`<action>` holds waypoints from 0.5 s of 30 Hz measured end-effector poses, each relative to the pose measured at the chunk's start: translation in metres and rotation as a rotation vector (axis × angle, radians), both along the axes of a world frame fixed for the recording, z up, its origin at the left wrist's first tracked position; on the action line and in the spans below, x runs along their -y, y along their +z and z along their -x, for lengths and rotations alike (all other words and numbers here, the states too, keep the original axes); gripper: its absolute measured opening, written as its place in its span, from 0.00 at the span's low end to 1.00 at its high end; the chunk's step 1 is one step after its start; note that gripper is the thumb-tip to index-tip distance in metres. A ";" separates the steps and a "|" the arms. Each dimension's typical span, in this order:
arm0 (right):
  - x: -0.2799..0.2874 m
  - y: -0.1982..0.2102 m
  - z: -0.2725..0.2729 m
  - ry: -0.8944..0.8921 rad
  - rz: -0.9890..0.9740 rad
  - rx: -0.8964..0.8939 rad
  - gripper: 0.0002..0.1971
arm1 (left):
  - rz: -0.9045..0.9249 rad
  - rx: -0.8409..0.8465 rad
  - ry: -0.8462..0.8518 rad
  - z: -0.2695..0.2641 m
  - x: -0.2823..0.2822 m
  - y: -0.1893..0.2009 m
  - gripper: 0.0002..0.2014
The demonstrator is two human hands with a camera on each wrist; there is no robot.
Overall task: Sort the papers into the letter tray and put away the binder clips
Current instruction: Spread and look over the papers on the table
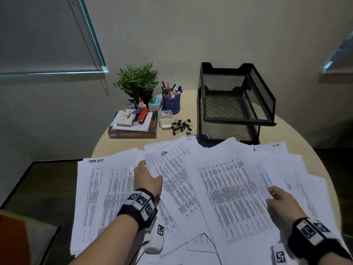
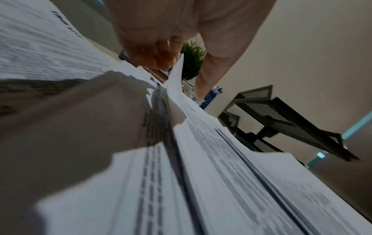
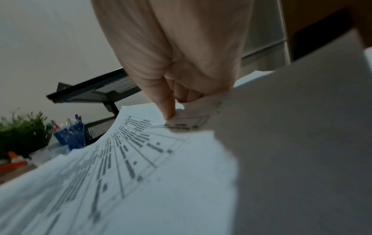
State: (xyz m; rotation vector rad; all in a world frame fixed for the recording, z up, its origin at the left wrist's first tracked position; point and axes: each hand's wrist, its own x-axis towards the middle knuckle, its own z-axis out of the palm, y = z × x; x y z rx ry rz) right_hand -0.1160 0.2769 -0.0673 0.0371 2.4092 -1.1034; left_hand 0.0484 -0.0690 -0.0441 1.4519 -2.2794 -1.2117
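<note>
Papers: white printed sheets point(image 1: 225, 190) are spread loose over the round beige surface point(image 1: 298, 134), before the black mesh letter tray point(image 1: 235, 104).
Tray: nothing is seen filed.
Clips: small black binder clips point(image 1: 180, 126) are heaped left of the tray.
Left hand point(image 1: 146, 177): a sheet edge is pinched.
Right hand point(image 1: 282, 201): fingers point(image 3: 168, 109) are curled on a sheet corner.
Progress: barely begun.

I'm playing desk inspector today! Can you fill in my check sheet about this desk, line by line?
Surface: round beige table, mostly covered by sheets.
Job's things: printed papers spread out, overlapping; black mesh letter tray looks empty; binder clips loose beside it.
Clutter: potted plant, blue pen cup, red stapler on stacked books, small clear box.
Hands: left hand pinches a sheet's edge; right hand pinches another sheet.
Cables: nothing seen.
Surroundings: plain wall, window blind.
</note>
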 end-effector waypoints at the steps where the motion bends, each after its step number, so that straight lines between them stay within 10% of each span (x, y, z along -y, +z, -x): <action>1: 0.001 -0.001 -0.001 -0.024 0.032 0.016 0.11 | 0.044 0.002 -0.013 0.002 -0.006 0.001 0.39; 5: 0.016 0.011 -0.018 -0.107 0.201 0.074 0.10 | 0.130 0.000 -0.132 0.008 -0.026 0.005 0.33; 12: 0.035 0.010 -0.037 0.062 0.118 0.022 0.05 | -0.492 -0.034 -0.273 0.011 -0.060 -0.002 0.31; 15: 0.035 0.015 -0.035 0.167 -0.007 -0.028 0.04 | -0.403 -0.019 -0.248 0.012 -0.055 -0.008 0.10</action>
